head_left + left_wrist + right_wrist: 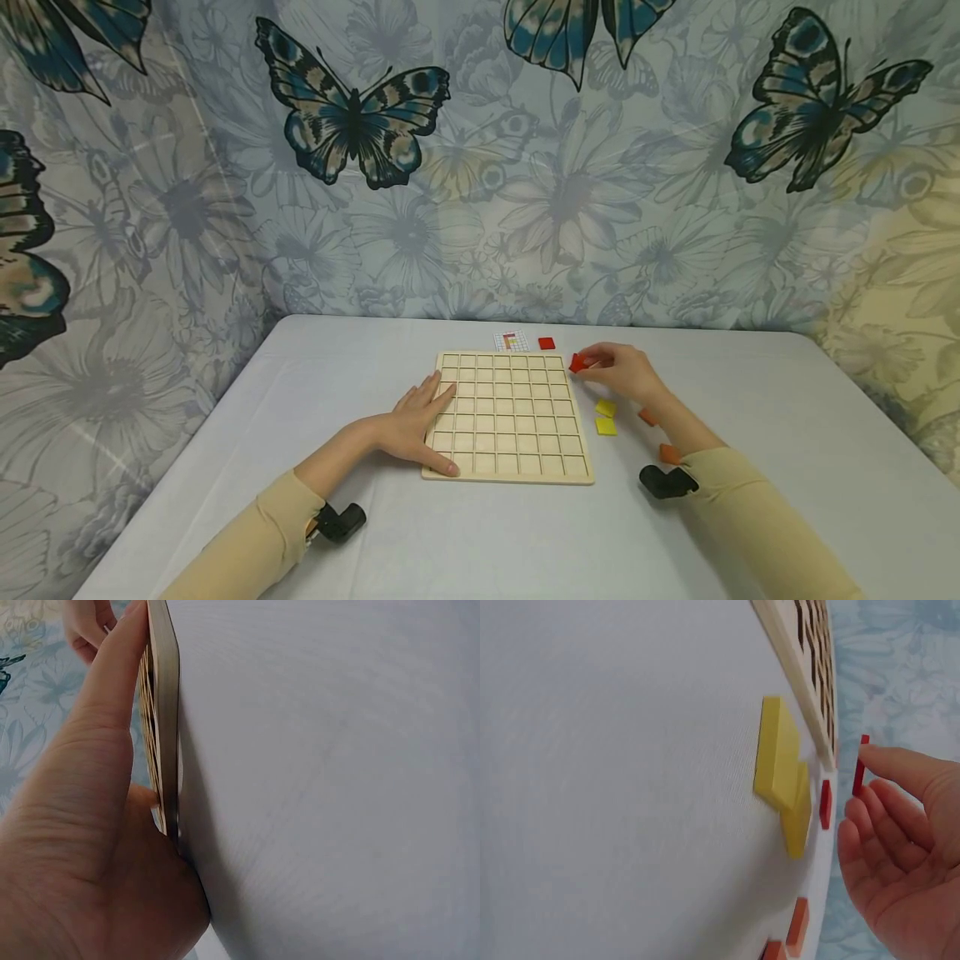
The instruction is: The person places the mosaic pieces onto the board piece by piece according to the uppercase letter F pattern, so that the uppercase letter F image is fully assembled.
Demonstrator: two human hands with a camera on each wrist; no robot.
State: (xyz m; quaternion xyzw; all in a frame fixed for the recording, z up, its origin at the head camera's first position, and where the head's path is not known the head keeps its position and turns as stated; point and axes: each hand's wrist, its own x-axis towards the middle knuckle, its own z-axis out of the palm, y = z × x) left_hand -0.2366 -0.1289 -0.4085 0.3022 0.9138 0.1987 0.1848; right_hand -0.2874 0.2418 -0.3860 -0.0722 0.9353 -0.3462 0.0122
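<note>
A pale wooden board [506,417] with a grid of square cells lies flat on the table. My left hand [408,429] rests on its left edge, fingers spread and thumb at the near left corner; the left wrist view shows the thumb [112,682] along the board's side. Beyond the board's far right corner, my right hand [628,372] pinches a small red square tile [860,766] between thumb and fingers, lifted off the table. Two yellow tiles [776,757] lie right of the board, and two orange tiles [669,453] lie beneath the right forearm.
Behind the board, a small printed card [512,340] with a coloured pattern lies beside another red tile [546,342]. The white table [360,367] meets a wall [480,233] patterned with butterflies and flowers. Black wrist cameras [341,523] stick out from both sleeves.
</note>
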